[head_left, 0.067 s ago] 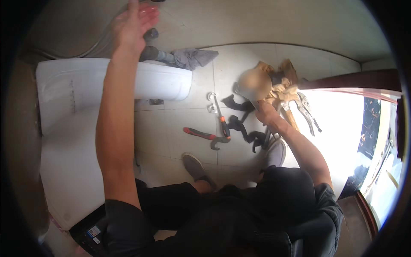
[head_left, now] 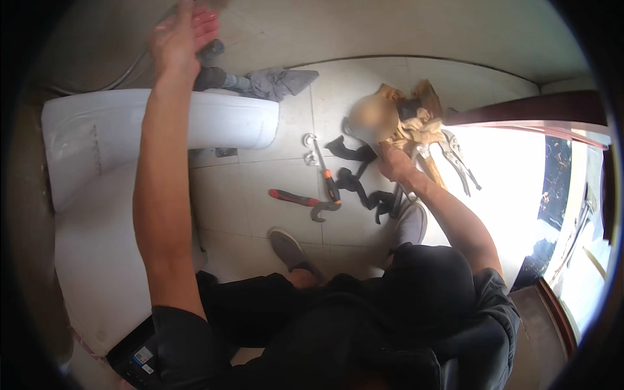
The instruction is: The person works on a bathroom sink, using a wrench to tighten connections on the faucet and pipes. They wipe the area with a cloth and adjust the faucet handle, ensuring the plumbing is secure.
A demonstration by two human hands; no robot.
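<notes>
My left hand (head_left: 181,42) is raised at the upper left by the wall, fingers stretched out beside a dark pipe fitting (head_left: 211,49). A grey cloth (head_left: 283,83) lies near the pipe (head_left: 227,80) below it. My right hand (head_left: 394,162) reaches down to the floor at a tan tool bag (head_left: 426,104). Its fingers are closed around something I cannot make out; a greyish edge shows beside them. A round tan patch (head_left: 374,119), blurred, lies just beyond this hand. Next to it are a hammer's wooden handle (head_left: 433,172) and locking pliers (head_left: 460,162).
A white toilet (head_left: 104,195) stands on my left. On the tiled floor lie a red-and-black hooked wrench (head_left: 292,197), a similar orange-and-black tool (head_left: 330,185) and a black strap (head_left: 364,195). My shoes (head_left: 289,250) are close by. A doorway with bright light (head_left: 500,188) opens at the right.
The whole view has shifted slightly, so everything sits a little further left. Neither hand has clearly moved relative to the things near it.
</notes>
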